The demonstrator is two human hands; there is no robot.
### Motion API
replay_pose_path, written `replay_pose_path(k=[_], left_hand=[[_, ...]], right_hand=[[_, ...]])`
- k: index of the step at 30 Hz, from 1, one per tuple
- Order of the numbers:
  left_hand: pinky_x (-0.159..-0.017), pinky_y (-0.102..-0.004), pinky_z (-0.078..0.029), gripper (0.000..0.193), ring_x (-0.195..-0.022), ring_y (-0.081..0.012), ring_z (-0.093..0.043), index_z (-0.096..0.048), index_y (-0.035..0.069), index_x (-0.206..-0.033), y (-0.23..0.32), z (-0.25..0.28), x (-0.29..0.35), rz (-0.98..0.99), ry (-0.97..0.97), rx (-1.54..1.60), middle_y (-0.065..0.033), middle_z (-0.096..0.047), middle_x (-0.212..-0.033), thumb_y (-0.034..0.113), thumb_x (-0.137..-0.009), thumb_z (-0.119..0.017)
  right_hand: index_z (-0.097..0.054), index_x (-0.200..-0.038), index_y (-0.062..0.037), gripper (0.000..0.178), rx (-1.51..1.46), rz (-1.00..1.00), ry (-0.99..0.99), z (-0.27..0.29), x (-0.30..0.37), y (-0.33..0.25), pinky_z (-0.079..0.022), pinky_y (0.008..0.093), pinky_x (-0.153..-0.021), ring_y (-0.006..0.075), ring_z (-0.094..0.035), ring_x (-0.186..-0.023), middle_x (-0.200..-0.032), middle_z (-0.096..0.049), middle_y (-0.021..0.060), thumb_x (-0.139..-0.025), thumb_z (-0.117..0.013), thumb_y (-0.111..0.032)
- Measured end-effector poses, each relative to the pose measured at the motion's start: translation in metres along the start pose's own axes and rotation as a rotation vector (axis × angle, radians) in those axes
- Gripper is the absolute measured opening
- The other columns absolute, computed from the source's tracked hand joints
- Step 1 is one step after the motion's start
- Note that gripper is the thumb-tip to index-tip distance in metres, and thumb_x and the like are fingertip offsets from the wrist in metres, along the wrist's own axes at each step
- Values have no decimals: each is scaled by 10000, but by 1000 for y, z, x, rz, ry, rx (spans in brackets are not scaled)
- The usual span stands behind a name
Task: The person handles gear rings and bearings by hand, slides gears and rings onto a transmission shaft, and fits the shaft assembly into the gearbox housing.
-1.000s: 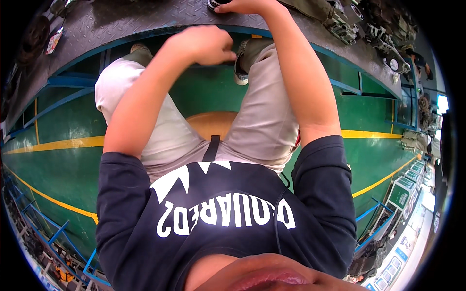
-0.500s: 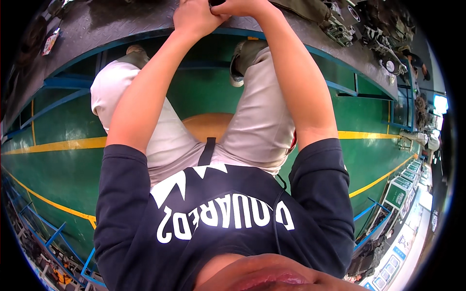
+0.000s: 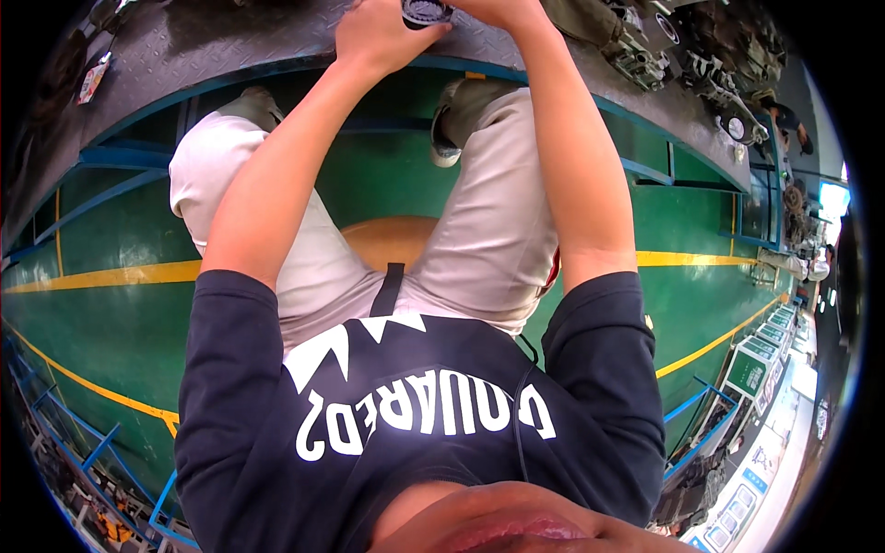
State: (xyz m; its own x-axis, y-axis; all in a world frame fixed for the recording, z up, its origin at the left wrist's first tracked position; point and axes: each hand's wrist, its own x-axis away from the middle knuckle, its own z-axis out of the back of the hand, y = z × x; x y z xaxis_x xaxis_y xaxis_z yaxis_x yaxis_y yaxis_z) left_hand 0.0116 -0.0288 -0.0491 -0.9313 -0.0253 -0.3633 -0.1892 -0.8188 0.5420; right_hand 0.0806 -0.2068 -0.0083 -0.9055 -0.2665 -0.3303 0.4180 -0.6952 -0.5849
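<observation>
My left hand is at the top edge of the picture, over the near edge of the metal bench. Its thumb and fingers wrap round a dark round metal part with a shiny rim and a ridged inside. The upper side of this part is cut off by the picture's edge. Just to its right is my right hand. Its fingers run out of view at the top, so whether they grip anything is hidden.
The grey tread-plate bench has a blue frame. Metal machine parts crowd its right side, and a small printed packet lies at the left. My legs are under the bench, astride a round wooden stool. Another person is at far right.
My right hand has moved right and up, away from my left hand. The round part in my left hand now shows more of its ridged inside.
</observation>
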Motion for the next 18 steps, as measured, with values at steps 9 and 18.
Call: replay_pose_path(k=[9, 18], left_hand=[[-901, -484, -535, 538, -1056, -407, -627, -639, 48, -1097, 1, -8, 1, -87, 93, 91, -192, -597, -1120, 385, -735, -851], [-839, -458, -533, 437, -950, -397, -631, -672, 61, -1074, 11, -9, 0, -201, 230, 389, -195, -599, -1037, 217, -701, -841]], right_hand=[[-746, -1049, -5, 346, 388, 357, 189, -11, 4, 27, -586, 415, -789, 334, -729, -821, -871, -744, 193, -757, -758, -192], [-740, -855, 1, 138, 18, 119, 19, 4, 12, -7, -563, 380, -685, 280, -716, -735, -812, -719, 180, -742, -751, -78]])
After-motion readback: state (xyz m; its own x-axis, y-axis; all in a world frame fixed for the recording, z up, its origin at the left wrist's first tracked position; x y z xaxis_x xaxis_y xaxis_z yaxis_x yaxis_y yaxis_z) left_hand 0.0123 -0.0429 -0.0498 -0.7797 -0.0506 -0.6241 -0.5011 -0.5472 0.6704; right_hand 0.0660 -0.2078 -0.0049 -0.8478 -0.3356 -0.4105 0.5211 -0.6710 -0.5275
